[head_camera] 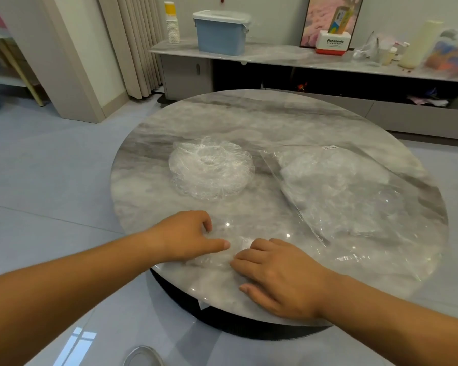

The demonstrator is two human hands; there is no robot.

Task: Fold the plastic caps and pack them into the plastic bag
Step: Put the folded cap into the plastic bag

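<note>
held cap [217,257], cap stack [210,170], plastic bag [336,188] beyond

My left hand [185,236] and right hand [278,276] meet in the lower middle of the frame, both on a single cap [217,257] that lies at the near edge of the table [249,120]. Behind my left hand, at the centre of the frame, sits the stack of caps [210,171]. The plastic bag [341,196] lies to its right, apart from it, with caps inside. Along the top of the frame, behind the table, runs a sideboard [275,55] that bears a bin [221,33], with a stack of cups [172,25] to its left
</note>
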